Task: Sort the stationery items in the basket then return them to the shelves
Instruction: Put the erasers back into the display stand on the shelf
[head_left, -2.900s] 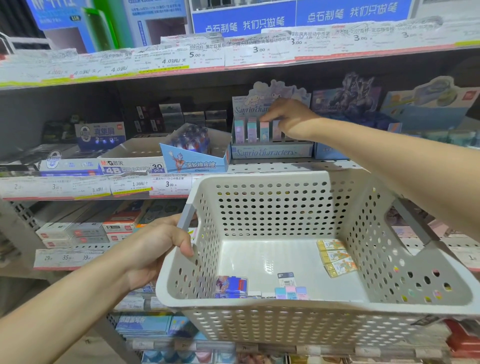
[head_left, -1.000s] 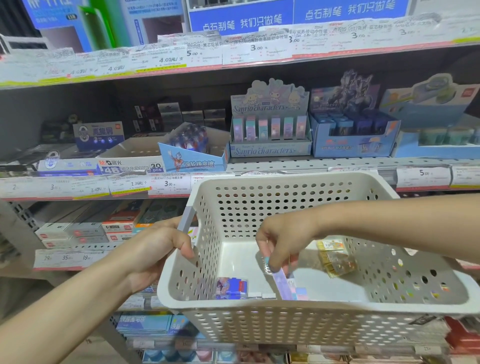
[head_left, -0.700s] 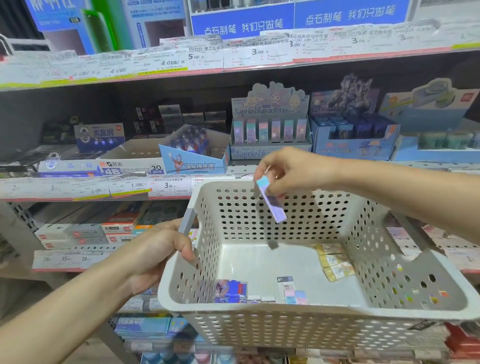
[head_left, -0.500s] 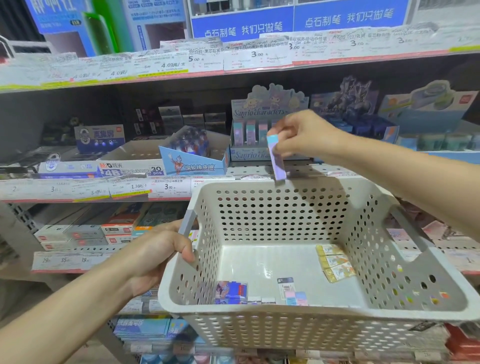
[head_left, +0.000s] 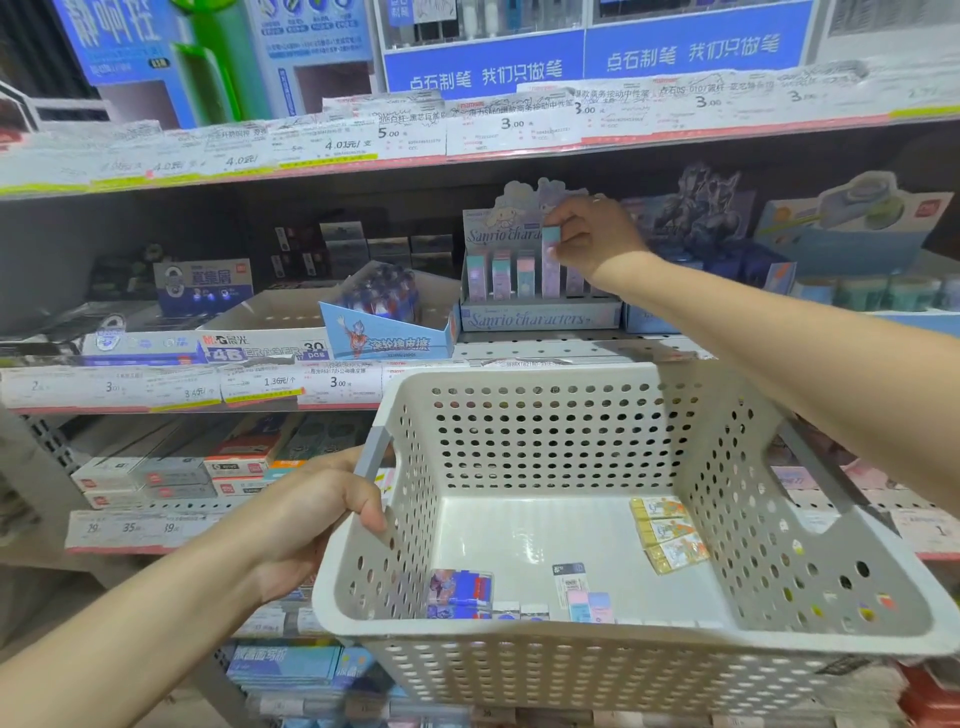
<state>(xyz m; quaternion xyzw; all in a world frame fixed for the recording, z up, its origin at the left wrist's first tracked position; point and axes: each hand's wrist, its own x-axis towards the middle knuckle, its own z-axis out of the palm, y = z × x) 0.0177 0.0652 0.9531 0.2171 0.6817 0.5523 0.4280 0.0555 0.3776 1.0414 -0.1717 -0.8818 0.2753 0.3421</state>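
Counts, basket and shelf

One basket (head_left: 571, 384); inside, three yellow packs (head_left: 670, 532), one blue-red pack (head_left: 460, 592), one pink-blue pack (head_left: 584, 597). Two hands: left hand (head_left: 311, 519), right hand (head_left: 592, 239). Display box (head_left: 540, 317): five upright packs visible.

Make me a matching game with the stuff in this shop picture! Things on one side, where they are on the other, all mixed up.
Things
1. pastel eraser
2. yellow packets
3. left hand
4. red and blue pack

Places
A. gripping the left rim of the white basket
B. on the basket floor, by the right wall
C. pinched by the right hand at the Sanrio display box on the shelf
D. on the basket floor, near the front left corner

Pairs: 1-C, 2-B, 3-A, 4-D
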